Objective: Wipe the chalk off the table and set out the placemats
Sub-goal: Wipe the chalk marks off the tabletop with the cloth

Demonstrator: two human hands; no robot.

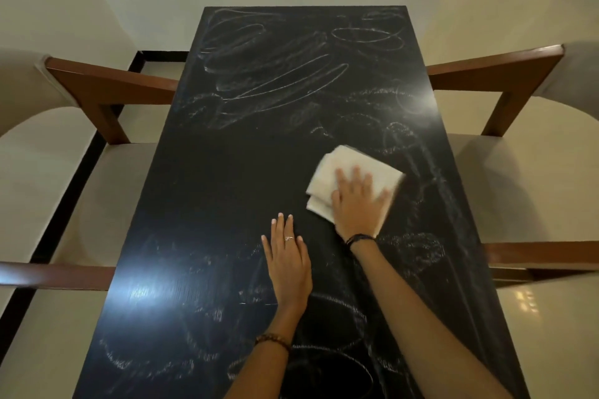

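Right hand point(358, 204) flat on folded white cloth point(337, 175), fingers straight, pressing it to black tabletop point(207, 191) mid-right for wiping. Left hand point(288, 264) flat beside it, fingers straight, holding nothing, likely bracing. Chalk scribbles point(275, 74) remain far end and near edge; middle band looks clean. No placemats visible.

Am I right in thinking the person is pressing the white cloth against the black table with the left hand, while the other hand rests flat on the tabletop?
Not quite: in the head view the right hand presses the white cloth on the black table; the left hand rests flat.
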